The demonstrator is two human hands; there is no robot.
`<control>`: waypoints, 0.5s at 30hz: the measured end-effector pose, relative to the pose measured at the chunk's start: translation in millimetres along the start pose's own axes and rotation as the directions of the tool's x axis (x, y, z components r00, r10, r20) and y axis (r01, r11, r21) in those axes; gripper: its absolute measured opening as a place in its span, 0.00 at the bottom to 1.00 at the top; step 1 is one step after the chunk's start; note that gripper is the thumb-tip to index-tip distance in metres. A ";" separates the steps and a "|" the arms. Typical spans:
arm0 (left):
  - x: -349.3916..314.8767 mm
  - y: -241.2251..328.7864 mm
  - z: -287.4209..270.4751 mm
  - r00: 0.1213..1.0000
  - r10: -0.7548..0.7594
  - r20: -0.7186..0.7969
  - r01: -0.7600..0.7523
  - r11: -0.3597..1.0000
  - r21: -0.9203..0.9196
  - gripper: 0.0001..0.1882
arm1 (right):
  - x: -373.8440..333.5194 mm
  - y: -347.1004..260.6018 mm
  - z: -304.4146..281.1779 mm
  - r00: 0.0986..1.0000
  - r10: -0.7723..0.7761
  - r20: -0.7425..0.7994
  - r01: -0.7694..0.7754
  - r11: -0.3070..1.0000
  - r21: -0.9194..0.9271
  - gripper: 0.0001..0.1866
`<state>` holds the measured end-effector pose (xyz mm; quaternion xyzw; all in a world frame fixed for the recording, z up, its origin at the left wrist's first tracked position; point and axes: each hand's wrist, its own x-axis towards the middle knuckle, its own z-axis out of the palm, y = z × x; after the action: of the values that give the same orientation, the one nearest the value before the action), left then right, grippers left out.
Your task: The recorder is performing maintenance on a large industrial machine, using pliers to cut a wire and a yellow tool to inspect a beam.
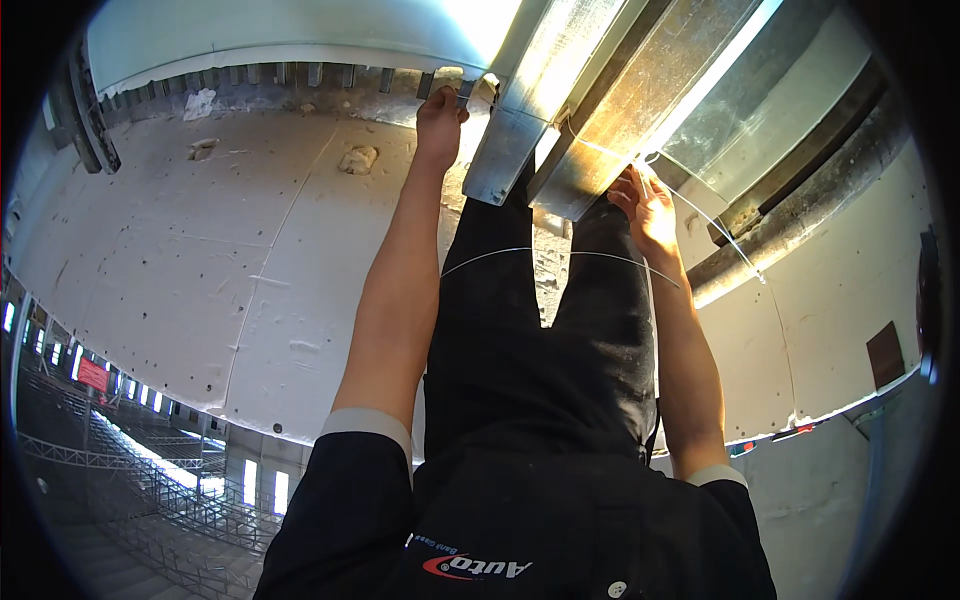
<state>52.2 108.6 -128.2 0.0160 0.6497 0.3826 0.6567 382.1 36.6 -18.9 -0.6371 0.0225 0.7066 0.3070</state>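
My right hand (648, 208) is closed at the right side of two metal channels, its fingers and thumb pinching a thin pale wire (715, 222). The wire runs across the right channel (610, 120), and a loose end trails down to the right. Left of the left channel (500, 165), my left hand (438, 128) is raised with curled fingers beside short dark metal tabs (467, 92). Whatever its fingertips grip is too small to make out. Another thin strand (600, 253) arcs in front of my dark trousers.
White panels (190, 280) with holes and seams spread on both sides. A pale sheet (280, 40) lies over the row of tabs at the far left. A round metal pipe (800, 215) slants at the right, near a small brown square (885, 352). Scaffold-like framework (150, 480) shows lower left.
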 end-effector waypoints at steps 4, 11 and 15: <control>-0.9 -12.1 14.2 0.994 -0.063 0.092 0.080 0.977 -0.196 0.04 | -2.0 -0.1 -5.5 1.000 0.020 0.013 -0.021 0.999 0.030 0.15; 10.0 -20.7 23.5 0.983 0.022 0.182 0.046 0.933 -0.358 0.07 | -5.2 -8.9 8.3 0.999 0.041 0.017 -0.042 0.997 0.059 0.14; 12.8 -17.5 11.0 0.992 0.003 0.130 0.042 0.938 -0.343 0.06 | -9.6 -10.7 11.7 0.998 0.054 0.036 -0.057 0.993 0.100 0.14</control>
<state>68.4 108.1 -146.4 -0.0811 0.5292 0.4822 0.6934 376.7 46.3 -4.1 -0.6080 0.0707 0.7234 0.3195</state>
